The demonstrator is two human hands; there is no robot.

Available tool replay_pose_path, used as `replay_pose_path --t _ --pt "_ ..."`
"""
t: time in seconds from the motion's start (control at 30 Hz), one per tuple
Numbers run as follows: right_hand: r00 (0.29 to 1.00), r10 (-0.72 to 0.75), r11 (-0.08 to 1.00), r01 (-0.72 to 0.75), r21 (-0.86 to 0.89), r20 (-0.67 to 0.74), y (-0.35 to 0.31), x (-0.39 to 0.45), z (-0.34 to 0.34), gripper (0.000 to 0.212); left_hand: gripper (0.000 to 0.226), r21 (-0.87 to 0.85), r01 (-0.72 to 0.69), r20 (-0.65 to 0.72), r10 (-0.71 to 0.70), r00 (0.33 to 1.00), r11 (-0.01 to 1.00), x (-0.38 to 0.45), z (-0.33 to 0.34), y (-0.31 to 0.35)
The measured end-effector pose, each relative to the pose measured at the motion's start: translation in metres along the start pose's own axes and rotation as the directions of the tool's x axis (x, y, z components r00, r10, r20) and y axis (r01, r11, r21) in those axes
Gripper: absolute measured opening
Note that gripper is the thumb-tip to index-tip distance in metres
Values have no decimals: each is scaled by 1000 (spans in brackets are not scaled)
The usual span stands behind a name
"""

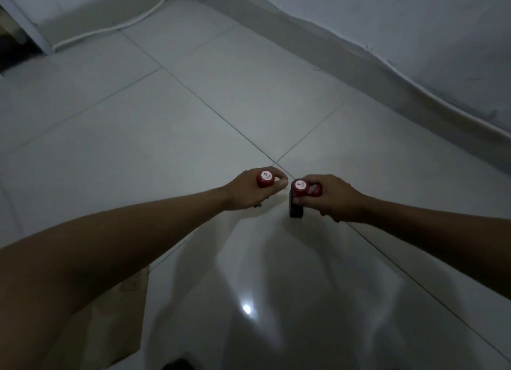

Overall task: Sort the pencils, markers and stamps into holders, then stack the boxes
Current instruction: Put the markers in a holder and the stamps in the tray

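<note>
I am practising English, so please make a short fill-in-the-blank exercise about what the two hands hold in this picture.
1. The left hand grips one stamp with a ____ knob.
2. The right hand holds ____ red-knobbed stamps.
3. The round label on each knob carries the word ____.
4. Both hands are above a floor of pale ____.

Missing words: red; two; TOP; tiles

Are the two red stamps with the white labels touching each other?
Apart. The head view shows pale floor between the stamp in the left hand and the stamp in the right hand: left stamp, right stamp.
</note>
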State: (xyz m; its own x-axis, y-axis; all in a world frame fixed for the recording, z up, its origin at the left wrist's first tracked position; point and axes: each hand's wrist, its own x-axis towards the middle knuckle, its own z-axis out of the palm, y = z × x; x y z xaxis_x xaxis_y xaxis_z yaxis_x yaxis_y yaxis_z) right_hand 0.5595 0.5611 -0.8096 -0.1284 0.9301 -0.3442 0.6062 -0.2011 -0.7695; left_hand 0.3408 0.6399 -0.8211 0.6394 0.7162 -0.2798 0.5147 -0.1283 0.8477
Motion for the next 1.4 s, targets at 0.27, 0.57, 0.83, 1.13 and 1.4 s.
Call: replay_pose_path --t 0.27,0.57,0.83,1.13,1.4 --pt "999 -53 990 54 133 -8 -17 9 3 31 41 112 -96 57 90 994 989 0 7 16" --pt "997 -67 985 71 154 -32 -21 6 -2 42 27 -287 102 -2 -107 994 953 5 18 20" --pt "988 110 946 -71 315 -107 -29 16 -19 26 26 -475 181 14 -198 980 861 16 20 26" --pt "993 -84 937 107 331 -83 -15 25 -28 36 42 -601 215 80 -209 975 769 26 19 14" --pt "1000 -24 825 31 565 -19 16 51 -28 45 45 -611 218 77 -217 973 761 61 26 -4"
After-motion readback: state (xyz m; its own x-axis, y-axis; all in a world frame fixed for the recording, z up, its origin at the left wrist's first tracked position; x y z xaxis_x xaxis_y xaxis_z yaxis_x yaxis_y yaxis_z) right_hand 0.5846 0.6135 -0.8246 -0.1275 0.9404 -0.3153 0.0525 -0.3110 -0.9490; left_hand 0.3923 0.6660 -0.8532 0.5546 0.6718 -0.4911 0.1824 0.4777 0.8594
